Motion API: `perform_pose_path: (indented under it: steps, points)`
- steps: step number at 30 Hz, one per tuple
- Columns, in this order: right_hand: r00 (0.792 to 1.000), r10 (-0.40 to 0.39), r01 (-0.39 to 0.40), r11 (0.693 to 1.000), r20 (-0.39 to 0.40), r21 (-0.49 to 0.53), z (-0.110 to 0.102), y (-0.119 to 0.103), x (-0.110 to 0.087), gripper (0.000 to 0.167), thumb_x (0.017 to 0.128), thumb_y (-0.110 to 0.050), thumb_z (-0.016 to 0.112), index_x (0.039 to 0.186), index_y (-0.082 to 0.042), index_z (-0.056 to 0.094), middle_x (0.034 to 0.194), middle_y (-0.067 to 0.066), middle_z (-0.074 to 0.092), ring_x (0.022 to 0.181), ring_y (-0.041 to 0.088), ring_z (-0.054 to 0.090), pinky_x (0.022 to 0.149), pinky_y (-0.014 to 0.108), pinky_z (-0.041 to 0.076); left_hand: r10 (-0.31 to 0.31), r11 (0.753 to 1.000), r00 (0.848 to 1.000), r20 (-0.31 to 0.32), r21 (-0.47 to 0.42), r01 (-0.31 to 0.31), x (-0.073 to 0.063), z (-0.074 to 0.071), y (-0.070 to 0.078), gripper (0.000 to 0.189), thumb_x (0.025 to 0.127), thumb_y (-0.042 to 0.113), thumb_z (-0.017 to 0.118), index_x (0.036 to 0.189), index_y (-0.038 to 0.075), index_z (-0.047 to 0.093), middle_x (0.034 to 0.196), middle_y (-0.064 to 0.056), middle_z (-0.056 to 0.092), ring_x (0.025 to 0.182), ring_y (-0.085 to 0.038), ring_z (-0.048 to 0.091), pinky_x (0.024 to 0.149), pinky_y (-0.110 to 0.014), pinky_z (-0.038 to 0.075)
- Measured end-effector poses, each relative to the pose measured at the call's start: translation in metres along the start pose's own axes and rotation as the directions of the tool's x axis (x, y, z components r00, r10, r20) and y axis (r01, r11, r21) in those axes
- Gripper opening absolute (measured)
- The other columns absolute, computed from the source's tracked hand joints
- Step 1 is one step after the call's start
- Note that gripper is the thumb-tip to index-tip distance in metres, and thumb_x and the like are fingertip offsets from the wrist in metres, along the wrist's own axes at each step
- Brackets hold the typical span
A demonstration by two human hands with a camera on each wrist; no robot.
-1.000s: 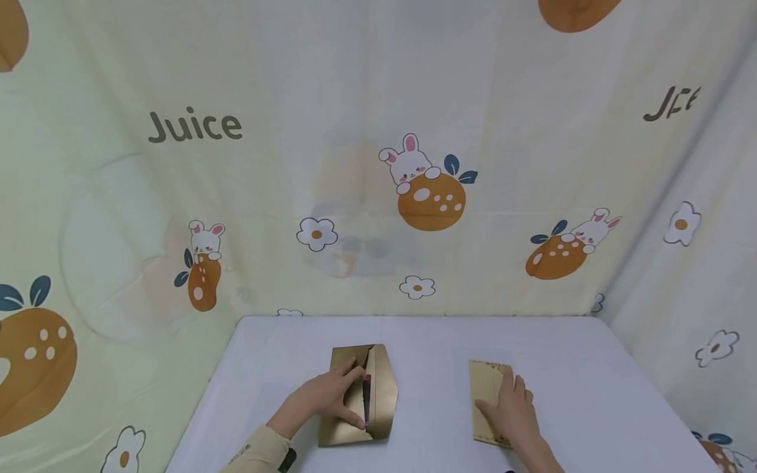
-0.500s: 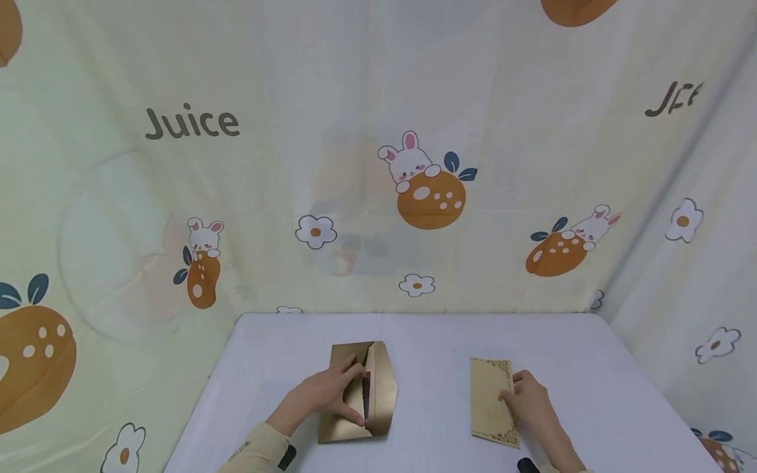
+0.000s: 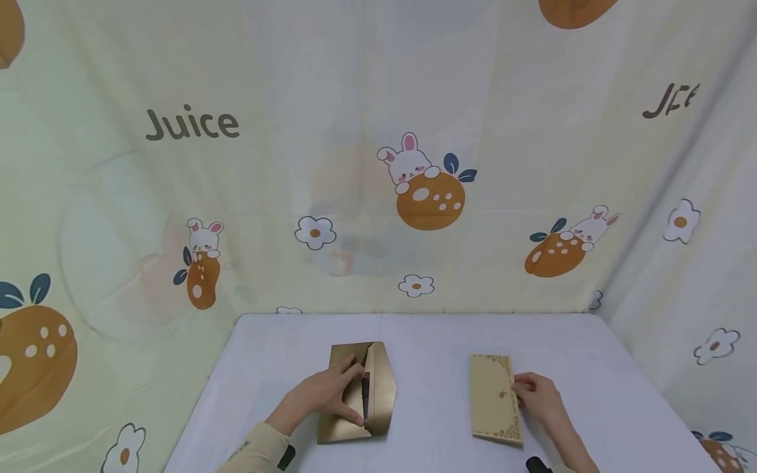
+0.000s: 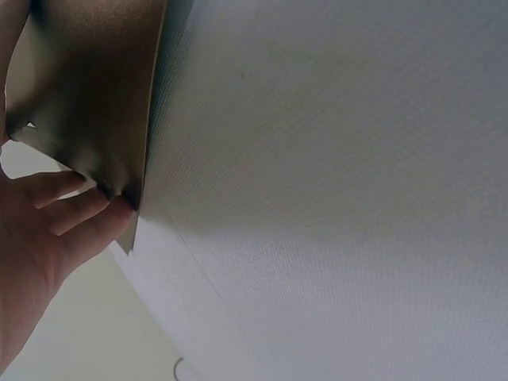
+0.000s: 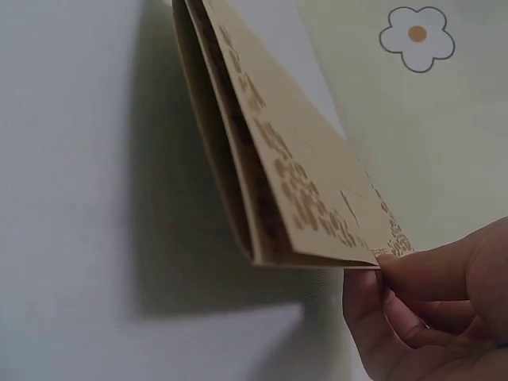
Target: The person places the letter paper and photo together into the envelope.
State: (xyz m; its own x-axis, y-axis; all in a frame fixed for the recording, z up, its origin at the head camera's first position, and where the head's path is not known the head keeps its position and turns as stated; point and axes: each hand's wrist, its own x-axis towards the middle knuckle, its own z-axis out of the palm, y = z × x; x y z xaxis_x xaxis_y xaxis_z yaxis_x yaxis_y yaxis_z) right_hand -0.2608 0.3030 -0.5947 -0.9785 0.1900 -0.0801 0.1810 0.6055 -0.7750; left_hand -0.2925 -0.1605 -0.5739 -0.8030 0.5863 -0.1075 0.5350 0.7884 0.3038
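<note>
A gold envelope (image 3: 384,394) lies on the table at left with its pointed flap turned out to the right. My left hand (image 3: 328,397) rests on it, thumb and fingers spread apart beside the long opening, where something dark with a bit of red shows. In the left wrist view, the fingertips (image 4: 119,210) touch the envelope (image 4: 99,71). To the right is a folded beige card (image 3: 489,401) with brown ornamental corners. My right hand (image 3: 539,397) pinches its right edge. The right wrist view shows the card (image 5: 298,159) with its layers slightly parted and thumb and forefinger on its edge.
A white-covered table (image 3: 432,368) carries both paper items, with a gap of bare cloth between them. Behind it hangs a curtain (image 3: 331,164) printed with rabbits, oranges and flowers. Dark bands (image 3: 535,465) sit at both wrists.
My right hand has slid off the card's face to its right edge, which it now pinches, uncovering the printed front. The left hand and the envelope stay as they were.
</note>
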Motion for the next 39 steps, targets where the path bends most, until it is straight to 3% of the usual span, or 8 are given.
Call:
perform_pose_path:
  steps: [8, 17, 29, 39]
  points:
    - [0.999, -0.052, 0.052, 0.998, 0.0, 0.04, -0.002, -0.014, 0.001, 0.031, 0.096, -0.005, 0.06, 0.119, 0.016, 0.06, 0.093, 0.018, 0.072, 0.075, 0.012, 0.063, 0.062, 0.022, 0.052, -0.004, 1.0, 1.0, 0.004, 0.002, 0.004, 0.0, 0.001, 0.0, 0.093, 0.066, 0.077, 0.076, 0.139, 0.033, 0.04, 0.16, -0.024, 0.031, 0.128, -0.042, 0.057, 0.088, -0.052, 0.055]
    - [0.997, -0.076, 0.075, 0.992, 0.006, 0.106, 0.011, -0.029, 0.002, 0.029, 0.095, -0.001, 0.061, 0.117, 0.017, 0.06, 0.093, 0.021, 0.072, 0.075, 0.012, 0.065, 0.064, 0.025, 0.056, 0.001, 1.0, 1.0, 0.001, -0.001, -0.001, -0.001, 0.002, 0.003, 0.091, 0.067, 0.074, 0.077, 0.139, 0.032, 0.04, 0.16, -0.024, 0.031, 0.127, -0.043, 0.058, 0.088, -0.053, 0.055]
    - [0.997, -0.063, 0.055, 0.979, 0.033, 0.196, 0.051, -0.05, 0.006, 0.027, 0.095, -0.002, 0.062, 0.116, 0.015, 0.062, 0.092, 0.018, 0.072, 0.075, 0.013, 0.064, 0.065, 0.025, 0.055, -0.01, 1.0, 1.0, -0.007, 0.002, 0.01, -0.002, 0.003, 0.004, 0.092, 0.066, 0.075, 0.077, 0.139, 0.033, 0.04, 0.161, -0.024, 0.031, 0.127, -0.044, 0.057, 0.087, -0.053, 0.055]
    - [0.992, -0.12, 0.111, 0.975, 0.032, 0.193, 0.085, -0.073, 0.007, 0.021, 0.092, 0.0, 0.065, 0.109, 0.013, 0.066, 0.085, 0.014, 0.071, 0.071, 0.013, 0.063, 0.06, 0.022, 0.051, -0.011, 1.0, 1.0, -0.015, 0.021, 0.011, -0.002, 0.003, 0.007, 0.091, 0.066, 0.076, 0.077, 0.137, 0.032, 0.041, 0.16, -0.025, 0.031, 0.128, -0.044, 0.057, 0.089, -0.053, 0.055]
